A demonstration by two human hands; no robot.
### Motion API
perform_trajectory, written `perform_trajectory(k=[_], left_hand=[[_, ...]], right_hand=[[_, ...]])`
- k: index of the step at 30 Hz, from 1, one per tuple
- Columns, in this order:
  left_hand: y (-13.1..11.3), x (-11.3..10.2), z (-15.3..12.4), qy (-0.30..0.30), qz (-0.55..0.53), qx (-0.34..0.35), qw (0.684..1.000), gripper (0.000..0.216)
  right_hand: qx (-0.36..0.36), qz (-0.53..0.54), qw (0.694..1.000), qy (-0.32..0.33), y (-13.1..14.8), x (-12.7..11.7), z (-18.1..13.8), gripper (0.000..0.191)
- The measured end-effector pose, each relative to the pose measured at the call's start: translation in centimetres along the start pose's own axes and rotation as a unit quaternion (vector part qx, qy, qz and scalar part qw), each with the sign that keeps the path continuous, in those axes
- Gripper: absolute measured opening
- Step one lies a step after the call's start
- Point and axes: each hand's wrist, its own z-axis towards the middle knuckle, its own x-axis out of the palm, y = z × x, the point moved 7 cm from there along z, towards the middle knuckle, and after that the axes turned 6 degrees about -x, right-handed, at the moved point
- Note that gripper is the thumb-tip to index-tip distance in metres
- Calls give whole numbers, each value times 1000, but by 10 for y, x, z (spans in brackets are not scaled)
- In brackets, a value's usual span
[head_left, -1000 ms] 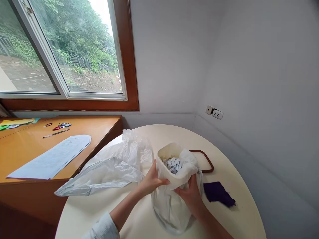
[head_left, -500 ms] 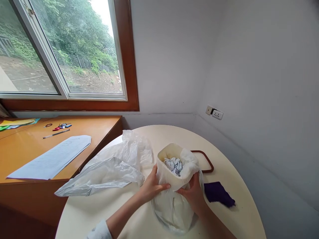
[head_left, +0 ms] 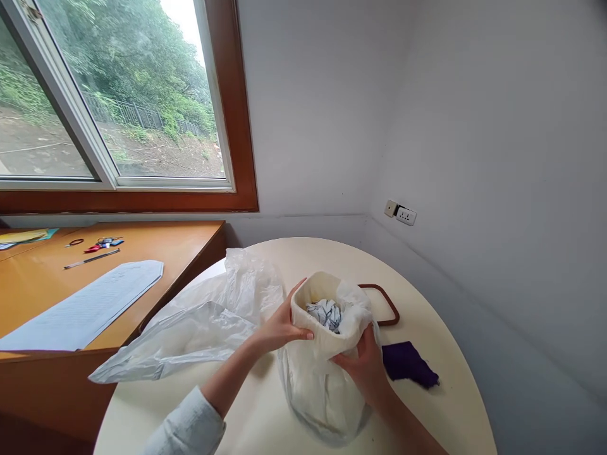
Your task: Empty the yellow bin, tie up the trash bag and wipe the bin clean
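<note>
A: Round surface (head_left: 327, 253), window (head_left: 137, 95) beyond. Where's the bin (head_left: 313, 291)?

B: Left hand (head_left: 282, 325) grips its left side, right hand (head_left: 364, 360) its right; it's between them. Liner (head_left: 355, 306) over rim, crumpled paper (head_left: 327, 315) inside.

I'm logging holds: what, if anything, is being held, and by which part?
A bag-lined container, by its upper walls near the rim: left grip on its left side, right grip on its near right.
</note>
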Motion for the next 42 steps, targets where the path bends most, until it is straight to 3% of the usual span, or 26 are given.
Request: perform_trajectory(k=[5, 9, 15, 19, 22, 26, 31, 34, 37, 42], left_hand=[[25, 2, -12, -95, 23, -47, 994, 80], [30, 4, -20, -133, 29, -40, 990, 80], [29, 13, -26, -121, 21, -16, 992, 96], [27, 9, -34, -105, 39, -9, 994, 98], [20, -7, -37, -112, 73, 5, 991, 100], [5, -28, -30, -144, 102, 44, 983, 103], [3, -11, -8, -97, 28, 47, 994, 118], [7, 6, -3, -82, -51, 56, 994, 124], [11, 10, -6, -115, -59, 74, 989, 119], [27, 6, -11, -134, -7, 29, 990, 94]], right_hand=[[33, 15, 998, 55, -18, 9, 1, 82], [46, 9, 996, 73, -28, 12, -1, 79], [2, -64, 995, 74, -18, 9, -6, 59], [3, -68, 990, 123, -11, 4, -3, 57], [25, -54, 986, 156, -4, -5, 5, 75], [27, 53, 987, 146, 11, -10, 19, 111], [26, 133, 983, 121, 12, 13, 27, 125], [38, 159, 979, 123, 2, 30, 24, 107], [41, 148, 979, 136, -9, 39, 19, 86], [45, 106, 980, 161, -24, 40, 13, 80]])
